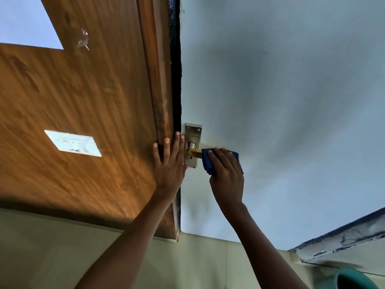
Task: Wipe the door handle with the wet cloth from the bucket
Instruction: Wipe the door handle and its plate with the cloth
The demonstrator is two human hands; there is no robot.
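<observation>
The left hand [169, 163] lies open and flat against the wooden door frame [160, 97], bracing, so the right hand [226, 172] can clamp the blue cloth [208, 161] around the brass lever handle [195, 153]

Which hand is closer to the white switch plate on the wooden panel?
The left hand. It lies flat on the wooden frame, right of the switch plate. The right hand is farther right, holding the blue cloth on the door handle.
</observation>
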